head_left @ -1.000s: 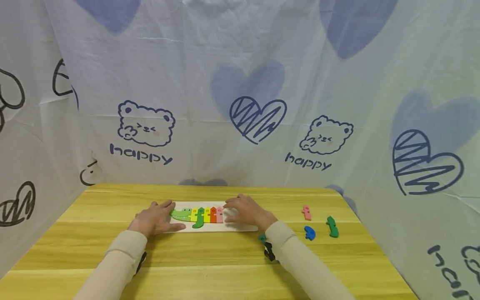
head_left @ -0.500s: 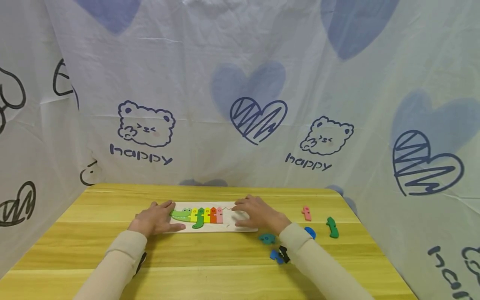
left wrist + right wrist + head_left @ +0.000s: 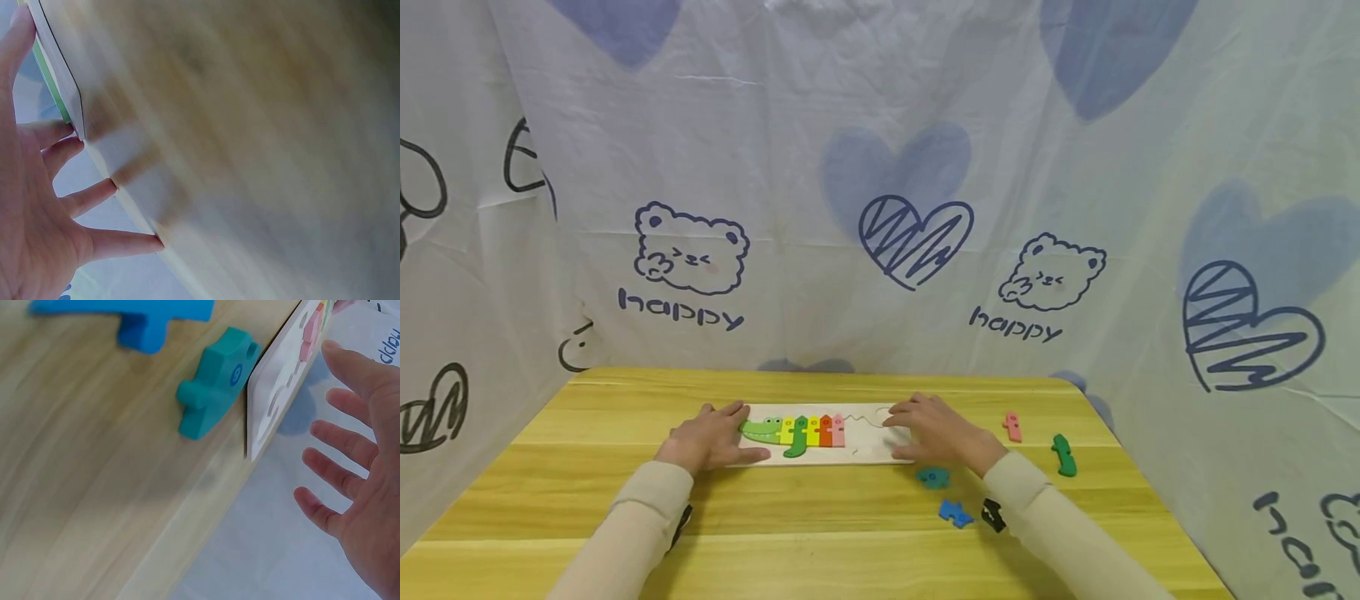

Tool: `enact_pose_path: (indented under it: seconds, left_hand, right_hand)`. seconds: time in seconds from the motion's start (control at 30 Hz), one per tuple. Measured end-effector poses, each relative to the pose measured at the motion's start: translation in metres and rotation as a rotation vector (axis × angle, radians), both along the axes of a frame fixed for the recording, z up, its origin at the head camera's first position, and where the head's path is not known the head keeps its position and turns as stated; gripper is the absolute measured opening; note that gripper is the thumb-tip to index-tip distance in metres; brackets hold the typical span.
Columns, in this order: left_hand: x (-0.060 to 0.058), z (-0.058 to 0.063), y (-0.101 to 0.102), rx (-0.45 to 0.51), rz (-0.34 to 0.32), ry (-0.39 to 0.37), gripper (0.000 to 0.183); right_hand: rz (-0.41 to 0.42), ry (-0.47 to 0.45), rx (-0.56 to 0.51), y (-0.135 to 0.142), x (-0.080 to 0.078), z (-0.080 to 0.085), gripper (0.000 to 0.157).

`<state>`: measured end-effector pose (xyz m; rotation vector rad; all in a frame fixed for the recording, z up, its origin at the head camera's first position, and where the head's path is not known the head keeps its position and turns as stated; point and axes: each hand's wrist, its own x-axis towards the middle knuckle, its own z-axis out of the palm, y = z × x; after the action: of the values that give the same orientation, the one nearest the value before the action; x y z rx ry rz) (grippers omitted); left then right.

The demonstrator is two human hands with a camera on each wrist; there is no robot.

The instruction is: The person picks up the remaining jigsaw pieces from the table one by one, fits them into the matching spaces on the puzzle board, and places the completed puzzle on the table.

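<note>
A white puzzle board [image 3: 872, 454] lies on the table, with a row of joined crocodile pieces on its left part: a light green head [image 3: 762, 430], then yellow, green, orange-red and pink pieces [image 3: 838, 432]. My left hand [image 3: 709, 438] rests with spread fingers at the board's left end; in the left wrist view the thumb and index finger touch its edge. Over the right end hovers my right hand [image 3: 942, 435], holding nothing, its fingers spread apart as the right wrist view shows. Nearest to it is a teal piece [image 3: 215, 387] just in front of the board.
A blue piece [image 3: 956, 513] lies nearer the front. To the right are a pink piece [image 3: 1012, 427] and a dark green piece [image 3: 1063, 455]. A printed cloth [image 3: 805, 250] hangs behind the table [image 3: 820, 542].
My right hand has drawn back rightward along the board, baring its outlined right part and the teal and blue pieces, while its sleeve now covers another blue piece. The left hand stays put.
</note>
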<state>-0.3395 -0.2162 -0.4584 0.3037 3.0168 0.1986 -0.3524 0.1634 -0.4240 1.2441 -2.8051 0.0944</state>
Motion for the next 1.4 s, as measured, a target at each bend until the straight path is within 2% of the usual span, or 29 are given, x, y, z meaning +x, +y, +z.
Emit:
enact_pose_path:
  seconds: [0.4, 0.6, 0.77, 1.0, 1.13, 1.4]
  left_hand:
    - [-0.001, -0.001, 0.000, -0.001, -0.005, 0.009, 0.103]
    - [-0.001, -0.001, 0.000, -0.003, -0.003, 0.007, 0.103]
    - [-0.001, -0.002, -0.001, -0.002, -0.006, 0.008, 0.103]
    - [-0.001, -0.002, -0.001, -0.007, -0.001, 0.003, 0.104]
    - [-0.001, -0.001, 0.000, -0.006, 0.001, 0.000, 0.104]
    - [0.000, 0.000, 0.000, -0.002, 0.000, 0.003, 0.104]
  right_hand:
    - [0.014, 0.045, 0.001, 0.021, 0.007, -0.002, 0.047]
    - [-0.023, 0.042, 0.018, 0.036, 0.006, -0.003, 0.049]
    - [-0.048, 0.051, 0.010, 0.053, 0.002, -0.006, 0.048]
    - [-0.068, 0.130, 0.024, 0.077, -0.007, -0.009, 0.048]
    - [-0.107, 0.121, 0.007, 0.088, -0.010, -0.008, 0.048]
    - [-0.153, 0.161, 0.011, 0.112, -0.017, -0.006, 0.045]
